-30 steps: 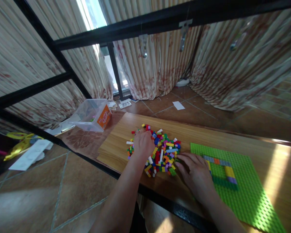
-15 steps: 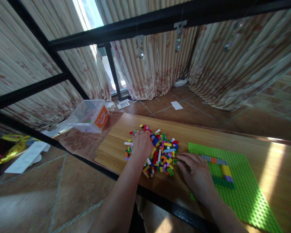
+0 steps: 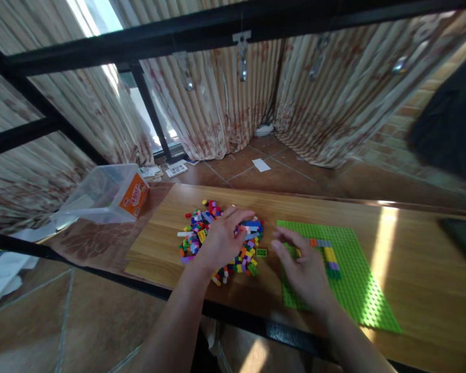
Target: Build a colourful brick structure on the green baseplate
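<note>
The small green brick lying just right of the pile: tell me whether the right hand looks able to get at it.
Probably yes: the right hand, open and seemingly holding nothing, is close beside the green brick, with only tabletop showing between.

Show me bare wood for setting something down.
The largest bare patch of the wooden top lies right of the green baseplate, short of the dark thing. A smaller one lies left of the brick pile. Crowded: the pile under the left hand, the baseplate's left part under the right hand, and the gap between, where a small brick lies.
</note>
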`<action>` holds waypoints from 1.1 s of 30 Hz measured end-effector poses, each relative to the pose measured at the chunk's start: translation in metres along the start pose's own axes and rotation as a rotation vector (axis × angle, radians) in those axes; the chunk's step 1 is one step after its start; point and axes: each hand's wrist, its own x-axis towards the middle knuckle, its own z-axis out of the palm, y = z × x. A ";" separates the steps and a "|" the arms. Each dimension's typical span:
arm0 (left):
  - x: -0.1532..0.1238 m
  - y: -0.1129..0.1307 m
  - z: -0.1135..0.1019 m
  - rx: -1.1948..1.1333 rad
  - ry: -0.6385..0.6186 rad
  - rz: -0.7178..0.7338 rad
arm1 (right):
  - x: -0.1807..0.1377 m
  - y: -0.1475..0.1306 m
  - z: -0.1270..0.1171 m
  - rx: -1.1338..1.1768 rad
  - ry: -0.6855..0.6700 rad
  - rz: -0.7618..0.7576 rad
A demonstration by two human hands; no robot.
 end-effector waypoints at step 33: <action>0.008 0.037 0.060 -0.774 -0.209 -0.286 | 0.002 -0.003 -0.038 0.543 -0.067 0.337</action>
